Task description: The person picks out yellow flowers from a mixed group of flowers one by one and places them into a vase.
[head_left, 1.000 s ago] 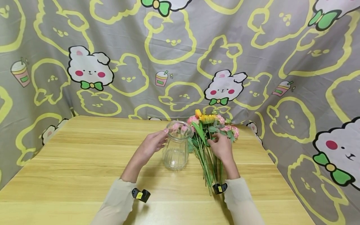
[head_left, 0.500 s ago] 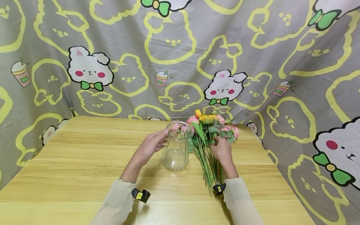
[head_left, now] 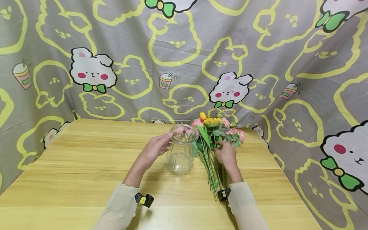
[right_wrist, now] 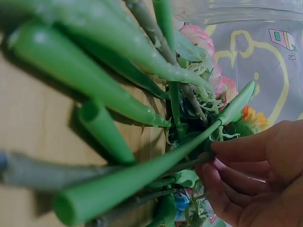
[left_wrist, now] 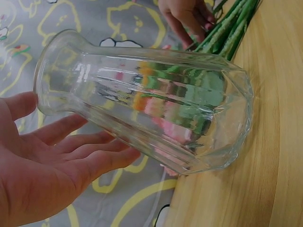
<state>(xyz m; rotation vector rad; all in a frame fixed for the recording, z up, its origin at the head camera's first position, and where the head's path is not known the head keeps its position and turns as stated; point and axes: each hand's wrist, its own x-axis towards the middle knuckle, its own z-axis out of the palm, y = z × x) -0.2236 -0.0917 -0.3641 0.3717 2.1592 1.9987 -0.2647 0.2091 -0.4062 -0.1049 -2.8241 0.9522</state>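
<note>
A clear glass vase (head_left: 180,159) with ribbed sides stands upright on the table. My left hand (head_left: 156,147) is at its left side, thumb by the rim and the other fingers nearly straight along the neck, as the left wrist view shows. To the right of the vase lies a bunch of artificial flowers (head_left: 212,122), pink, yellow and orange, with their green stems (head_left: 211,172) toward me. My right hand (head_left: 226,154) is over the upper stems. In the right wrist view, its fingertips pinch a thin stem (right_wrist: 191,163) beside a thicker green stem (right_wrist: 142,184).
The wooden table (head_left: 86,166) reaches back to a grey curtain (head_left: 129,41) printed with rabbits and yellow outlines. Green leaves (head_left: 204,135) spread among the flower heads. A black wrist camera (head_left: 144,200) is strapped at the left sleeve.
My right hand has shifted slightly left and down among the stems, its fingers closing in. The left hand and the vase have stayed in place.
</note>
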